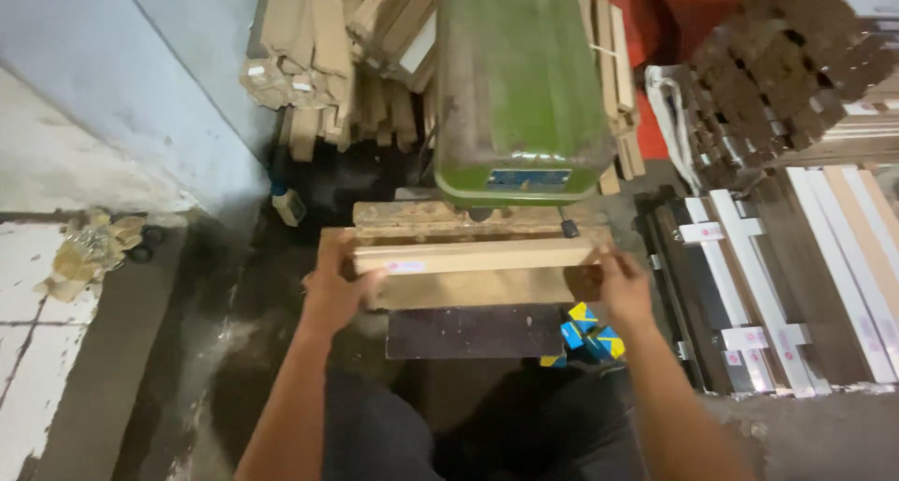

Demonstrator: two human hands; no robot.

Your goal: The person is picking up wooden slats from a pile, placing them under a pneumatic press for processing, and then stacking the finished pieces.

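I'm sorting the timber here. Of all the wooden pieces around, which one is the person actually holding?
The pale plank lying crosswise under the green machine. The left hand and right hand grip its two ends; the other wood sits in untouched stacks behind and to the right.

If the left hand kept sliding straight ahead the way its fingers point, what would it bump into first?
The left hand already grips the pale wooden strip. Straight on, it would probably meet the worn wooden rest under the green machine; depth is unclear.

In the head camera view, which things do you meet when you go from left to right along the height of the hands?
Crumpled paper scraps → left hand → light wooden board → right hand → white and brown strips laid side by side.
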